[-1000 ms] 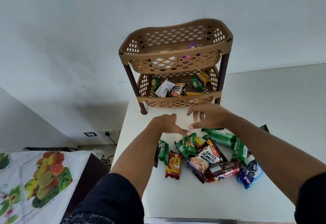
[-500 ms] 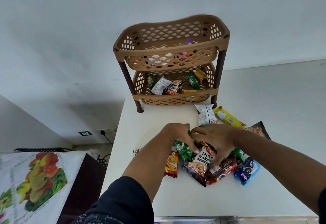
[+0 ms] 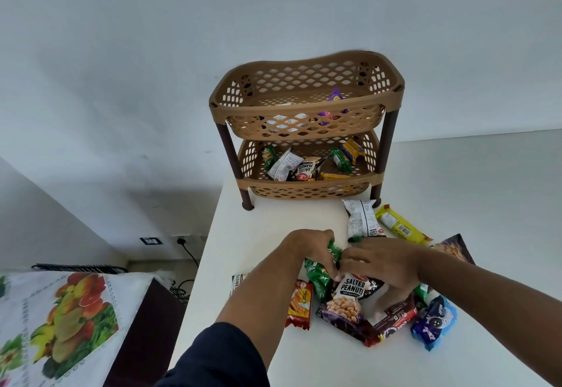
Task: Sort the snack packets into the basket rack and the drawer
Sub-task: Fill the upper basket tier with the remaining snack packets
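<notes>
A brown two-tier basket rack (image 3: 304, 106) stands at the back of the white counter (image 3: 258, 350). Its lower tier holds several packets, its upper tier a purple one (image 3: 335, 96). A pile of snack packets lies in front: a salted peanuts bag (image 3: 349, 298), green packets (image 3: 319, 277), an orange bar (image 3: 301, 304), a blue cookie pack (image 3: 435, 322), a yellow bar (image 3: 398, 225). My left hand (image 3: 310, 249) is closed on a green packet (image 3: 334, 251). My right hand (image 3: 380, 268) presses down on the pile, fingers curled around green packets.
A white peanut packet (image 3: 362, 219) and a dark nut bag (image 3: 453, 249) lie to the right of the pile. Left of the counter stands a lower surface with a fruit-print cloth (image 3: 60, 319). A wall socket with a cable (image 3: 182, 240) sits behind.
Both hands came down from near the rack onto the pile and closed on green packets. The view tilted, so the rack now sits further right.
</notes>
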A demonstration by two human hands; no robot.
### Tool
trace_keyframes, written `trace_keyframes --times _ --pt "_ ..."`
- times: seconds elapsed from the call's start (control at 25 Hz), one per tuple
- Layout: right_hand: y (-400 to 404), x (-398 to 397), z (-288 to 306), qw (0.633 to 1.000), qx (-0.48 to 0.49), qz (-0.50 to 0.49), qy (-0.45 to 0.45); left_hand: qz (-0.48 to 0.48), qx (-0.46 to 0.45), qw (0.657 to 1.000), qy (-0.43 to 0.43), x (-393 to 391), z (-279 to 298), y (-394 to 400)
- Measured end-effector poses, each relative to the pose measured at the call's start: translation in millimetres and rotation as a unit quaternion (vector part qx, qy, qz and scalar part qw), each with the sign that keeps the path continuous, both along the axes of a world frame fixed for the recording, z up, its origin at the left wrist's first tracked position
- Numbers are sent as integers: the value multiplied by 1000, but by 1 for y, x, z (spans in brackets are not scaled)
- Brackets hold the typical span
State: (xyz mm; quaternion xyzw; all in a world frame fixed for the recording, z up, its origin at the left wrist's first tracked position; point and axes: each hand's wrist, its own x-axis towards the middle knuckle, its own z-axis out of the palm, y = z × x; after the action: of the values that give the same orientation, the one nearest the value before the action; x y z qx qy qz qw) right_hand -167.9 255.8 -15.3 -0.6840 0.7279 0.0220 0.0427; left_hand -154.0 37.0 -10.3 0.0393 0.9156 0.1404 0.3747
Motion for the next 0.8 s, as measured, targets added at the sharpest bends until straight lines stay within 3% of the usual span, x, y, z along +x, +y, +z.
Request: trace_keyframes --times 0.12,0.24,0.6,0.8 --pt "-4 8 -12 994 60 86 41 3 -5 1000 17 -1 -2 -2" --pt "-10 6 -14 990 84 105 42 21 -11 999 36 -2 -5 -4" --pt "-25 1 -16 991 120 22 60 53 -9 990 129 -1 -14 -12" --pt "-31 -4 -21 991 94 -41 82 116 49 978 164 -4 -11 -23"
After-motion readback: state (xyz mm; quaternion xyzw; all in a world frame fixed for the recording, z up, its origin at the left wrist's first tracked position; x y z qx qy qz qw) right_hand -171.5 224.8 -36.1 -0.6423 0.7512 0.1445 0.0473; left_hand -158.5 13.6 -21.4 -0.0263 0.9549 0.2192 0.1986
